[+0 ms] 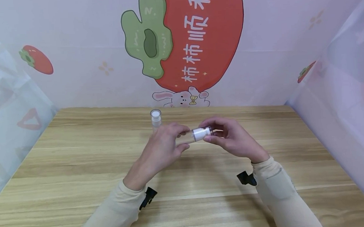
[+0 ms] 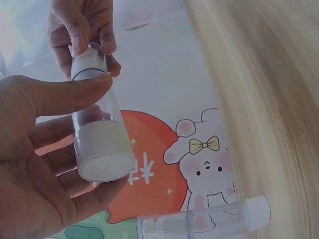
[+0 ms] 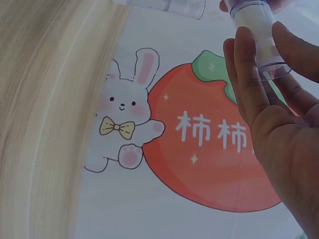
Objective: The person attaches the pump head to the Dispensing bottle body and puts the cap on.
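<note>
Both hands hold one small clear bottle with white parts above the table, lying nearly level in the head view. My left hand grips its clear body between thumb and fingers; in the left wrist view the white base faces the camera. At the other end, my right hand pinches the white top section with its clear cover. A second bottle of similar look stands upright just beyond the left hand, which hides its lower part.
The wood-grain table runs back to a printed cloth with a persimmon and rabbit. Pale cloth walls rise at both sides. A black wrist mount sits at each sleeve.
</note>
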Action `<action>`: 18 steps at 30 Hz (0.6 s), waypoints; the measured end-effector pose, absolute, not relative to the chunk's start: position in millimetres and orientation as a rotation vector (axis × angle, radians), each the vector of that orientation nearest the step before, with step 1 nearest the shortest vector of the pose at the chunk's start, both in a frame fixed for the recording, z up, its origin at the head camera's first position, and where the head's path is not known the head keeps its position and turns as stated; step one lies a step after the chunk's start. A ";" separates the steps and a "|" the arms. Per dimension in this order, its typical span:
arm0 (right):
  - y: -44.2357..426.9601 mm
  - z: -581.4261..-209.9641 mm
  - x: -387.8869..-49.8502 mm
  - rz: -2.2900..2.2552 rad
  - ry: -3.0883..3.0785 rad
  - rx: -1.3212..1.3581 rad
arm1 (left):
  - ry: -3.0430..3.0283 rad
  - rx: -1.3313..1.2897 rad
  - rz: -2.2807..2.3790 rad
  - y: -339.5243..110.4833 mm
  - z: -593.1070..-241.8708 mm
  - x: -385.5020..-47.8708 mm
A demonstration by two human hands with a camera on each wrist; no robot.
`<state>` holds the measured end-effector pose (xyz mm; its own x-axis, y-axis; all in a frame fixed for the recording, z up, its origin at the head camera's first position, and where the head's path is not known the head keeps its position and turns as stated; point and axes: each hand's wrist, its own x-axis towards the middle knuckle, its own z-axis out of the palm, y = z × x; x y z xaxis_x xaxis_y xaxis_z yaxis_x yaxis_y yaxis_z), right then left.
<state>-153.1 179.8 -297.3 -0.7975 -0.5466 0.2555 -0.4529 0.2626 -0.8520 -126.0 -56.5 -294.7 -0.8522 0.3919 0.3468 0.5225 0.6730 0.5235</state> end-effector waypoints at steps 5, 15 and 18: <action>178.3 -298.0 -152.6 -1.595 2.448 -0.962 | -2.683 -0.763 -0.932 -56.4 -295.7 -126.8; 176.6 -299.5 -152.7 -1.585 2.487 -0.954 | -2.702 -0.764 -0.947 -56.4 -296.1 -127.5; 176.5 -299.7 -152.8 -1.599 2.478 -0.955 | -2.709 -0.762 -0.951 -56.6 -295.4 -127.2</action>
<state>-152.8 176.5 -299.7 -0.8092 -0.5140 0.2845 -0.4709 0.2780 -0.8372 -127.2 -56.6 -295.4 -0.8547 0.4099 0.3185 0.5191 0.6660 0.5357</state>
